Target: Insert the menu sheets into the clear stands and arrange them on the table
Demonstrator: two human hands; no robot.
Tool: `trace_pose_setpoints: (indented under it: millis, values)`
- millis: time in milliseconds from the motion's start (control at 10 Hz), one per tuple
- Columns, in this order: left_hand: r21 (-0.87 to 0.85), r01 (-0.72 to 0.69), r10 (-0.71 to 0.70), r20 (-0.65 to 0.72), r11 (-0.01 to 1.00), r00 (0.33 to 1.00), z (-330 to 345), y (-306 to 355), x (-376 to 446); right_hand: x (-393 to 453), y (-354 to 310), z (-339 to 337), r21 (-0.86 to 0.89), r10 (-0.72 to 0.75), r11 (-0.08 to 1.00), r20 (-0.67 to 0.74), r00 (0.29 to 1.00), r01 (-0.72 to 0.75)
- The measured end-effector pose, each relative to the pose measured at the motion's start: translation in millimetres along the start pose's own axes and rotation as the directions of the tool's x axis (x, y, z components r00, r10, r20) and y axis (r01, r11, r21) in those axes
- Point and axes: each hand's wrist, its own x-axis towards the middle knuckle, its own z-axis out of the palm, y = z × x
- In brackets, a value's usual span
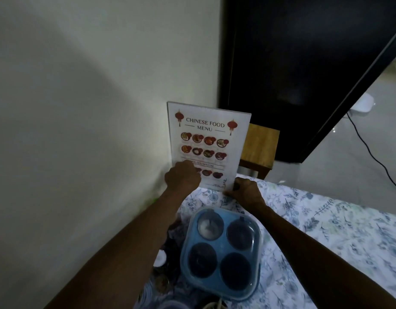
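A white menu sheet headed "Chinese Food Menu" (209, 139) stands upright in a clear stand at the far corner of the table, close to the wall. My left hand (182, 177) is closed over the sheet's lower left part. My right hand (245, 190) grips the stand's lower right corner at its base, which my hands hide. The table carries a white cloth with a blue flower print (326, 224).
A blue four-cup container with a clear lid (221, 253) sits just in front of my arms. Small jars crowd the table's left edge (161, 282). A wooden stool (259, 148) and a dark door stand behind the table. A black cable crosses the floor at right.
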Motion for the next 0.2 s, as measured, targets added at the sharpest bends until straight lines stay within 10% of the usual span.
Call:
trace_pose_setpoints:
  millis: [200]
  values:
    - [-0.018, -0.014, 0.013, -0.028, 1.000, 1.000, -8.2, 0.0, -7.7, -15.6, -1.4, -6.9, 0.006, 0.044, 0.999, -0.028, 0.999, -0.044]
